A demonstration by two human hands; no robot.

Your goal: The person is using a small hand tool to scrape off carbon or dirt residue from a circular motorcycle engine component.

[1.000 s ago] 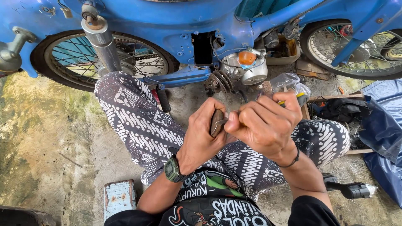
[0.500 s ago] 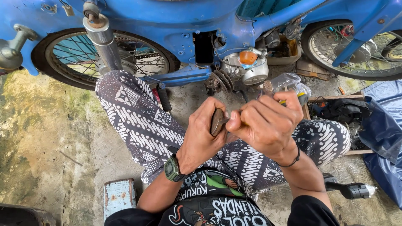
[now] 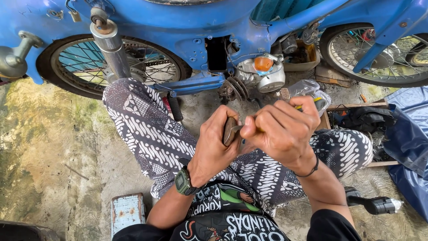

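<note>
My left hand grips a small curved brown metal part in front of my chest. My right hand is closed around a tool with a yellow handle and presses its tip against that part. Both hands meet above my lap, over patterned black-and-white trousers. A dark watch sits on my left wrist and a thin black band on my right. The tool's working end is hidden between the hands.
A blue motorcycle stands just ahead, with its engine, spoked rear wheel and front wheel. A wooden tray with dark items lies at right beside a blue tarp. A black tool and a pale block rest on the concrete.
The hands have stayed together on the brown part with only slight shifts; the view has barely moved.
</note>
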